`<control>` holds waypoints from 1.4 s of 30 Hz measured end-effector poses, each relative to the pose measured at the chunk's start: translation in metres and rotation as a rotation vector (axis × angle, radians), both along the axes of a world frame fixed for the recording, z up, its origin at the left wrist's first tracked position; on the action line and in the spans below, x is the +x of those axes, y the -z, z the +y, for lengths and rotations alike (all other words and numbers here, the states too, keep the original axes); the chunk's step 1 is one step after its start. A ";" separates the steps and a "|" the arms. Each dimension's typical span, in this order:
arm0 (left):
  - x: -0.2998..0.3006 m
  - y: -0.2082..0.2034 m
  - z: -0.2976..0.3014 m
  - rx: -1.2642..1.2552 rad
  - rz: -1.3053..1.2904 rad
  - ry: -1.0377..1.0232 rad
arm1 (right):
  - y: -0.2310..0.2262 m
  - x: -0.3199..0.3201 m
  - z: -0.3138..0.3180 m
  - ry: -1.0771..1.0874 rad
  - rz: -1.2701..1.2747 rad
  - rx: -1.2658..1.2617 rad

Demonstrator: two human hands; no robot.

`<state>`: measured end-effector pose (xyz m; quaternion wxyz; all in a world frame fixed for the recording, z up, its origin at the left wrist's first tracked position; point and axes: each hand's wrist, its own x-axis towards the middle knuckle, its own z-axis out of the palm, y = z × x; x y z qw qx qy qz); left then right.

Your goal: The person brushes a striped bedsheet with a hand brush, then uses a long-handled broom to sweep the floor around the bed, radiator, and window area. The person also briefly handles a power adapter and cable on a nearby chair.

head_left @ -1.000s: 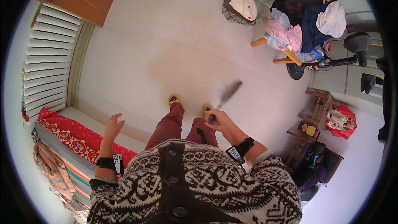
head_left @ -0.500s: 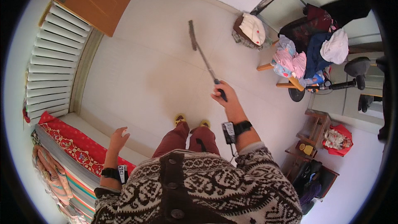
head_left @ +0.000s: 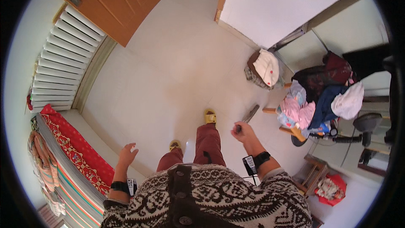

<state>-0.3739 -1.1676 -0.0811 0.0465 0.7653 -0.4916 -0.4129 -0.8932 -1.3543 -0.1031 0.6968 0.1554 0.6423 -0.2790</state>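
Note:
My right hand (head_left: 244, 131) is closed round the dark handle of a long-handled brush (head_left: 252, 112). The brush points down to the floor and looks foreshortened, its narrow grey-brown head lying just beyond my knuckles. My left hand (head_left: 127, 153) hangs free on the left side, above the edge of the bed, with its fingers loosely apart and nothing in them. Below my patterned cardigan, both feet stand on the floor in yellow slippers (head_left: 210, 117), the right foot ahead of the left.
Pale tiled floor (head_left: 160, 76) stretches ahead to a wooden door (head_left: 114, 4). A white radiator (head_left: 67, 59) and a bed with a red cover (head_left: 76, 147) line the left. On the right are a bundle (head_left: 266, 68), a clothes-laden stool (head_left: 297, 109), a fan (head_left: 368, 122) and a wooden rack (head_left: 312, 175).
The brush has swung from far out in front to close by my right hand, now upright. My right foot has stepped forward, and the room has shifted in view.

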 end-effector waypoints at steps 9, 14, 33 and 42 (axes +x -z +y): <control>-0.095 -0.037 -0.032 0.089 -0.033 -0.212 | 0.010 0.127 -0.151 -0.169 -0.378 -0.085; -0.115 -0.053 -0.039 0.108 -0.043 -0.328 | 0.043 0.121 -0.299 0.074 -0.487 -0.352; -0.148 -0.066 -0.040 0.130 -0.082 -0.471 | 0.048 0.041 -0.258 -0.653 0.014 -0.204; -0.208 -0.073 0.023 0.178 -0.071 -0.687 | 0.012 0.111 -0.357 -0.514 -0.267 -0.655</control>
